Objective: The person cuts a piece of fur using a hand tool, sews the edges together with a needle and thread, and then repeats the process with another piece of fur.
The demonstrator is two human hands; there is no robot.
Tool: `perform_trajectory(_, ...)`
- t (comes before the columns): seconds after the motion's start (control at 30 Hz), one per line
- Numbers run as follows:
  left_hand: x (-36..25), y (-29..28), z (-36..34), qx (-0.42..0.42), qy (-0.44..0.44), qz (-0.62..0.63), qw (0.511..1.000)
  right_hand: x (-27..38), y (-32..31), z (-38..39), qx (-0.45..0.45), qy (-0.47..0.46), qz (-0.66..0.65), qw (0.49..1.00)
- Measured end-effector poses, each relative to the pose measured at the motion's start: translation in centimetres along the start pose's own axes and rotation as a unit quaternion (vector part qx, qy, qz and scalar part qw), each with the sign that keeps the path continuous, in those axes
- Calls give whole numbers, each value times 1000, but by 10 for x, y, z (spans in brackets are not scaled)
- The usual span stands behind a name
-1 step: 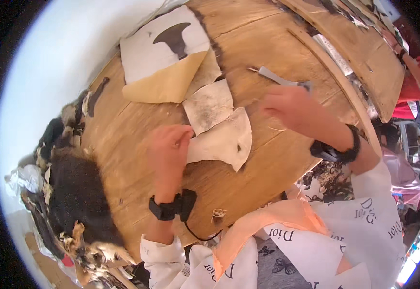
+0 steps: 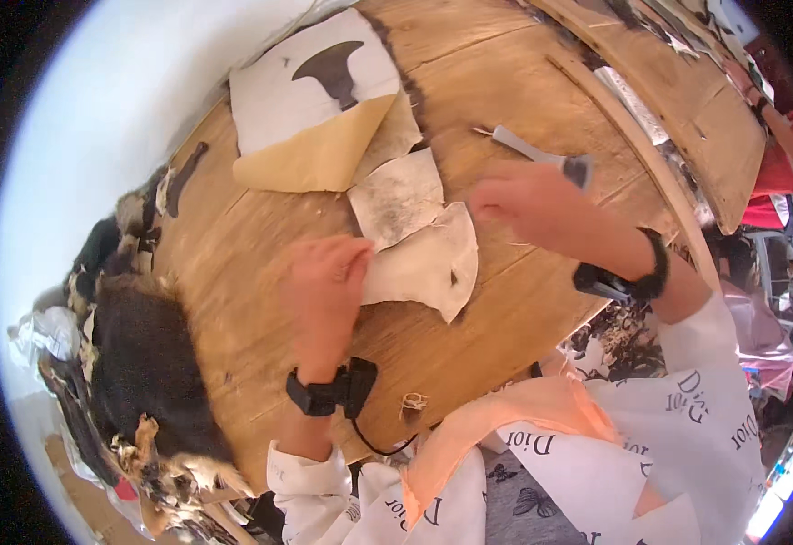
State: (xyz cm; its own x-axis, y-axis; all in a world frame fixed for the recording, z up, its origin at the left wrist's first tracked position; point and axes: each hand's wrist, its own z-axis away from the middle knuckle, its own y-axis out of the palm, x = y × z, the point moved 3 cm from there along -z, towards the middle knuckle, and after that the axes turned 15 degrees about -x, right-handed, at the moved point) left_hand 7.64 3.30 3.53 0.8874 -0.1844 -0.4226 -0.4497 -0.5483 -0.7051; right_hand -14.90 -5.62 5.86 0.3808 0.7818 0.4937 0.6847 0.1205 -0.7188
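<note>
My left hand (image 2: 328, 291), fingers curled in a pinch, is at the left end of an irregular cream skin piece (image 2: 419, 271) with a small dark spot; what it grips is hidden. My right hand (image 2: 523, 204), slightly blurred and loosely closed, hovers right of that piece; its fingertips' contents cannot be made out. A stained cream square (image 2: 394, 195) lies just beyond. Farther back is a white sheet (image 2: 260, 109) with a folded tan flap (image 2: 305, 159) and a dark axe-head-shaped template (image 2: 328, 71). A grey-handled tool (image 2: 528, 148) lies beyond my right hand.
Dark fur pieces (image 2: 146, 372) and scraps line the left edge of the wooden table (image 2: 224, 336), beside a white wall (image 2: 69, 154). A wooden strip (image 2: 623, 118) runs along the right. Another person's arm (image 2: 792, 150) is at far right. Scraps (image 2: 605, 345) lie below the right edge.
My right hand has moved left, closer to the cream skin piece. My left hand has shifted slightly to the right.
</note>
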Motion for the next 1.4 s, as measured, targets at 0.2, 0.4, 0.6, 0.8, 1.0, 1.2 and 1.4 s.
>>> perform_trajectory(0.2,3,22,15,30,-89,105,990,13,76,-24,-15,-123,-86,989)
perform_trajectory(0.4,10,29,22,37,-40,78,995,3,93,-19,9,-146,-82,986)
perform_trajectory(0.6,3,25,25,31,-33,68,997,1,93,-14,20,-230,-33,972)
perform_trajectory(0.8,3,26,21,16,-80,86,993,0,98,-16,2,-174,-69,982)
perform_trajectory(1.0,6,29,21,-7,-88,81,993,-4,102,-17,7,-159,-76,984)
perform_trajectory(1.2,10,27,22,-5,-90,80,993,-4,105,-18,-19,-150,-88,985)
perform_trajectory(1.4,14,29,22,-11,-81,96,992,-8,104,-22,-21,-114,-130,985)
